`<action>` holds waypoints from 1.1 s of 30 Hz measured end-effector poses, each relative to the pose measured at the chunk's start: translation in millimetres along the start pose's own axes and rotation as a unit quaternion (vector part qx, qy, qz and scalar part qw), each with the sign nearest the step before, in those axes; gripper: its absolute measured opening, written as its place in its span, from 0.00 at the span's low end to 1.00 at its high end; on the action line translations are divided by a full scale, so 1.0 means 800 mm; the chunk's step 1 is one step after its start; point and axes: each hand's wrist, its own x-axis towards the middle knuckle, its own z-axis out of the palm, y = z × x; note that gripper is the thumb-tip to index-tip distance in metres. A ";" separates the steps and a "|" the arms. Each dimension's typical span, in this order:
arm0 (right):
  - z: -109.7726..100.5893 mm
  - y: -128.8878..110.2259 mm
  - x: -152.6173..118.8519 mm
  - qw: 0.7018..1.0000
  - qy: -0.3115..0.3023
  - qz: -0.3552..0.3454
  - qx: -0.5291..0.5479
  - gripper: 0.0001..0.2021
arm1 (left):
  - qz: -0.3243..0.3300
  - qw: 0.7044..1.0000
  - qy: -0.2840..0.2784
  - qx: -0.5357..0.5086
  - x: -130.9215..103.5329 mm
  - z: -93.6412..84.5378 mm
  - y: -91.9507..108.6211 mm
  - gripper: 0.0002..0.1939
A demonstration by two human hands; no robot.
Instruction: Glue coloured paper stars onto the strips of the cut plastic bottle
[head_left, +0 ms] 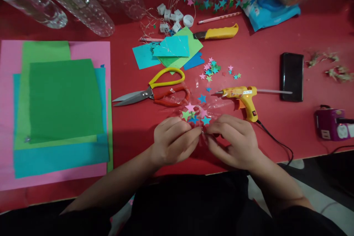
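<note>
A clear plastic piece (pixel 197 109) with splayed strips lies in front of me, with pink, green and blue paper stars on its middle. My left hand (pixel 175 140) is closed, its fingertips pinching the near edge of this piece. From the other side my right hand (pixel 233 140) pinches the same edge, thumb and forefinger close to the left fingertips. Something thin and dark shows between the fingertips, too small to name. Just beyond lie scissors (pixel 149 93) with yellow and red handles, and a yellow glue gun (pixel 242 96) whose nozzle points left toward the plastic.
Coloured paper sheets (pixel 63 99) are stacked at left. Plastic bottles (pixel 80 0) stand behind them. Farther back are paper scraps (pixel 174 46), a yellow utility knife (pixel 218 32), small white boxes (pixel 173 17) with thin wire, and loose stars (pixel 211 68). A black phone (pixel 291 76) and purple power adapter (pixel 332 123) are right.
</note>
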 end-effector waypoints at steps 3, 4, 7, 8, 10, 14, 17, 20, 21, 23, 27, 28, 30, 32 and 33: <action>-0.001 -0.001 0.000 1.000 0.009 0.015 0.005 0.06 | -0.008 1.000 0.003 -0.011 0.002 0.000 0.001 0.08; -0.001 -0.001 0.000 1.000 0.010 0.013 0.003 0.06 | -0.009 1.000 0.005 -0.011 0.002 0.000 0.001 0.08; -0.001 0.000 -0.001 0.999 0.008 -0.023 -0.028 0.05 | -0.006 1.000 0.005 -0.011 0.001 0.000 0.002 0.08; 0.000 0.001 -0.002 0.998 0.009 -0.042 -0.046 0.05 | -0.003 1.000 0.006 -0.012 0.000 0.000 0.002 0.08; 0.001 0.003 -0.004 0.994 0.017 -0.076 -0.081 0.05 | 0.001 1.000 0.009 -0.011 -0.002 0.000 0.001 0.09; 0.004 0.007 -0.007 0.985 0.036 -0.109 -0.126 0.05 | 0.012 1.000 0.010 0.007 -0.003 0.001 0.000 0.09; 0.005 0.008 -0.008 0.981 0.045 -0.129 -0.139 0.05 | 0.028 0.999 0.014 0.020 0.000 0.001 -0.001 0.08; 0.005 0.009 -0.008 0.979 0.045 -0.140 -0.144 0.05 | 0.038 0.999 0.026 0.021 0.003 0.000 -0.002 0.07; 0.005 0.009 -0.008 0.978 0.045 -0.142 -0.146 0.05 | 0.039 0.999 0.029 0.021 0.004 0.000 -0.002 0.07; 0.005 0.009 -0.008 0.978 0.043 -0.138 -0.148 0.05 | 0.040 0.999 0.028 0.021 0.005 0.000 -0.002 0.07; 0.006 0.009 -0.008 0.986 0.033 -0.108 -0.121 0.07 | 0.030 0.999 0.016 0.016 0.004 -0.001 -0.002 0.08; 0.006 0.008 -0.008 0.989 0.030 -0.096 -0.108 0.08 | 0.027 0.999 0.016 0.011 0.004 -0.001 -0.002 0.08; 0.004 0.006 -0.006 0.994 0.021 -0.071 -0.082 0.08 | 0.023 1.000 0.015 0.001 0.003 -0.002 -0.002 0.09; 0.003 0.004 -0.004 0.997 0.011 -0.054 -0.063 0.08 | 0.019 1.000 0.011 -0.009 0.003 -0.002 -0.002 0.09; 0.002 0.003 -0.003 0.997 0.007 -0.049 -0.055 0.08 | 0.016 1.000 0.008 -0.014 0.003 -0.002 -0.002 0.08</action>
